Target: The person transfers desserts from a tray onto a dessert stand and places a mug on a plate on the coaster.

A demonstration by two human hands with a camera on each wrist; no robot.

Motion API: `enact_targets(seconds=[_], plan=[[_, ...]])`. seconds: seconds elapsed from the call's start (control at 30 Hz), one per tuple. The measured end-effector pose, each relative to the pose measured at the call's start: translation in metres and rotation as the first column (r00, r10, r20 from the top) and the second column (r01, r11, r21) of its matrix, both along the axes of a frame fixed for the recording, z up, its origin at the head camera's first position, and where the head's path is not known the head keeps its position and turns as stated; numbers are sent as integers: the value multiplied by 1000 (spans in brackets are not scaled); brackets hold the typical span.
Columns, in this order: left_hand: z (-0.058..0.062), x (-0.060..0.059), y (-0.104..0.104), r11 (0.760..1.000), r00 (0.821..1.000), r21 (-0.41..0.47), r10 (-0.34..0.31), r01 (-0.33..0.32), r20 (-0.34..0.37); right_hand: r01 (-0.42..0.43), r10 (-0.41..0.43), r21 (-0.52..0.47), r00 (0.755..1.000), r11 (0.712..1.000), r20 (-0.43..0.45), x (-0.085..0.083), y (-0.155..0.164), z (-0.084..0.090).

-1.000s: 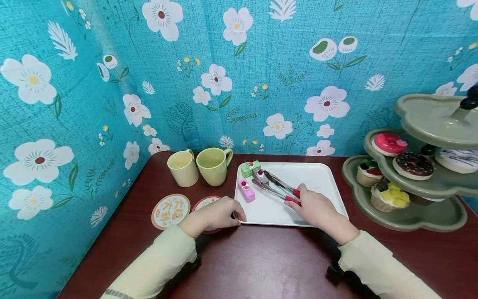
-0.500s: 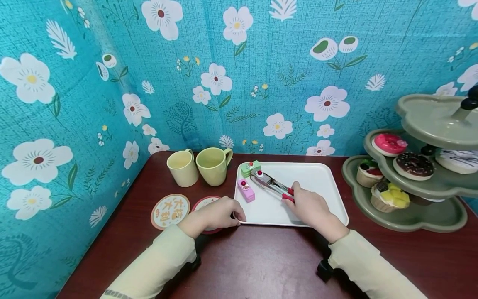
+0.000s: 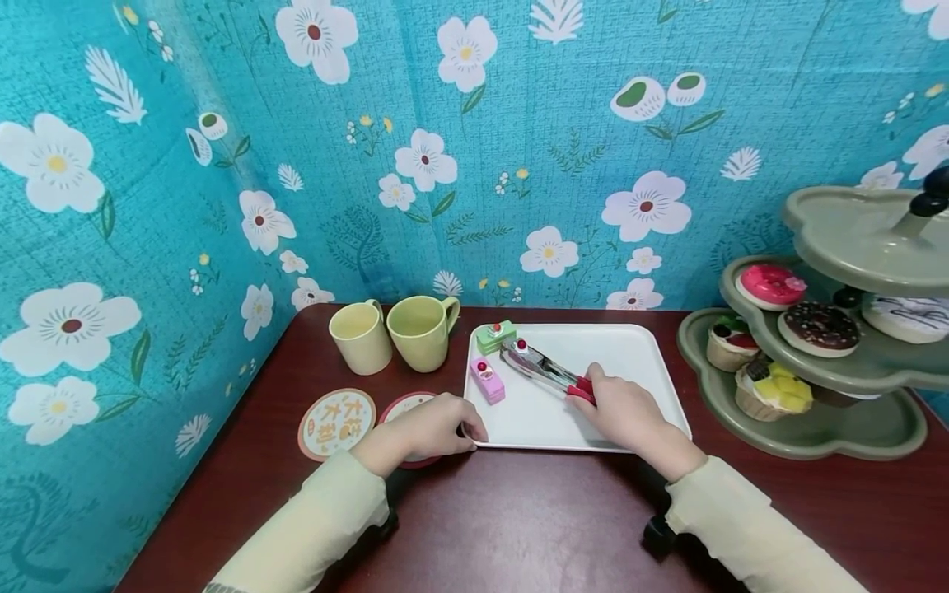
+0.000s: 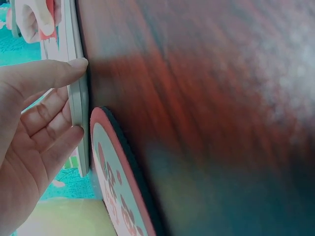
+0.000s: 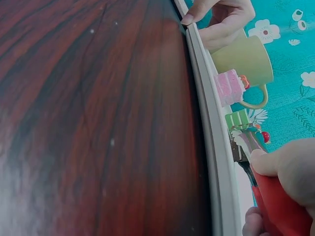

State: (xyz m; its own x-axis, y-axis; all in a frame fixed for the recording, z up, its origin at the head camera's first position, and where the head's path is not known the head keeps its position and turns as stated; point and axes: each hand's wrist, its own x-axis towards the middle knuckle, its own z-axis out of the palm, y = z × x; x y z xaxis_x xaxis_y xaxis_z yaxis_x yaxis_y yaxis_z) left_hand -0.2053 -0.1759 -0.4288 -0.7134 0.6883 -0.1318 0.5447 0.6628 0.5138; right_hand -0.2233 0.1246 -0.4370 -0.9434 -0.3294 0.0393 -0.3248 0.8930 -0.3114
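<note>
Right hand (image 3: 626, 409) is gripping the tongs (image 3: 547, 372), squeezed narrow on a little cake (image 3: 517, 349) over the tray (image 3: 638, 354), left hand (image 3: 437, 424) fingers straight against its corner.

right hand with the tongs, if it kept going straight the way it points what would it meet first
Likely the green cake at the tray's far left corner. The right hand aims the tongs, gripping a small cake, toward it; depth is unclear.

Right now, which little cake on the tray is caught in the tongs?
The small white cake with the red cherry, pinched at the tips of the tongs. The pink cake and green cake lie free beside it.
</note>
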Motion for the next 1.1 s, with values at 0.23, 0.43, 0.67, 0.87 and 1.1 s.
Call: enact_targets(seconds=[0.23,0.43,0.67,0.87,1.1], plan=[[0,2,0,1000,1000,0,18,-18,12,-19,19,3,1000,1000,-18,4,11,5],[1,3,1,1000,1000,4,23,-23,17,-44,44,2,999,999,-24,10,21,6],[0,5,1,1000,1000,1,20,-20,23,-48,49,21,998,999,-39,21,31,8],[0,7,1,1000,1000,5,19,-19,15,-43,45,32,998,999,-55,24,40,14],[0,4,2,1000,1000,14,17,-17,4,-46,48,44,998,998,-49,23,50,23]])
